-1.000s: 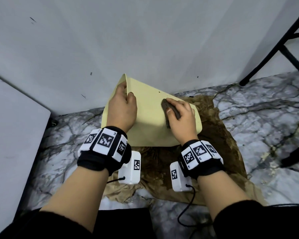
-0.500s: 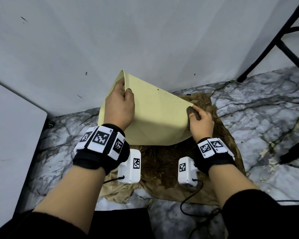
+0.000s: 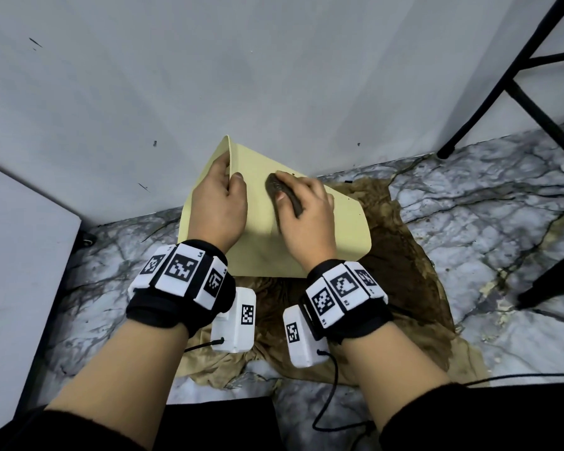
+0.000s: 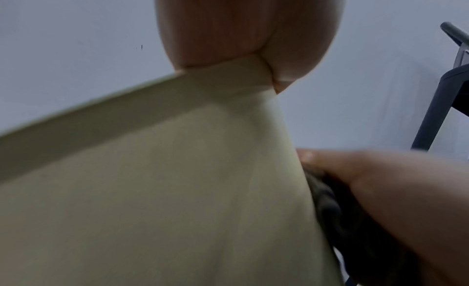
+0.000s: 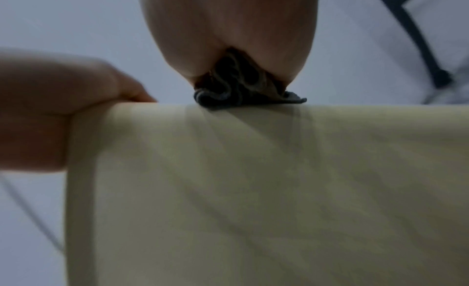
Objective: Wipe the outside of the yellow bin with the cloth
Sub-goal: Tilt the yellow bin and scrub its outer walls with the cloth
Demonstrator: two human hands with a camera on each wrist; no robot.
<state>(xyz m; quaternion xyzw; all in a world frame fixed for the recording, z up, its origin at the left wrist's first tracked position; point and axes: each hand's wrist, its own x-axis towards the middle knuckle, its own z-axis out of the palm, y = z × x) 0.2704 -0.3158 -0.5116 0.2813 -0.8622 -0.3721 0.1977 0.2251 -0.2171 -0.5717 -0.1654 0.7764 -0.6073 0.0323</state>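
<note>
Nearest us, our two wrists carry black bands with checkered marker blocks, and just past them the yellow bin (image 3: 323, 242) lies on its side on a stained brown floor rag (image 3: 414, 288), its base pointing right and its open mouth toward the left. Our left hand (image 3: 217, 206) grips the bin's rim (image 4: 101, 118), fingers curled over the edge and thumb laid on the outer wall, which steadies it. Our right hand (image 3: 306, 216) is closed round a bunched dark cloth (image 3: 284, 196) and presses it against the upper side of the wall, close beside the left thumb. We judge the bin to be light, thin-walled plastic, smooth and a little slippery, likely to flex and skid under pressure, so the rim is the sensible place to hold, being the stiffest edge. The cloth is soft and wads easily under the palm. Beyond the bin stands the grey wall (image 3: 274, 76), with a black metal stand (image 3: 508, 79) to the right on the marbled floor (image 3: 485, 196). The bin's inside, its far side and its underside are hidden from us, both wrist views are blurred, and our right fingertips are mostly covered, so we cannot tell how much surface is already clean.
</note>
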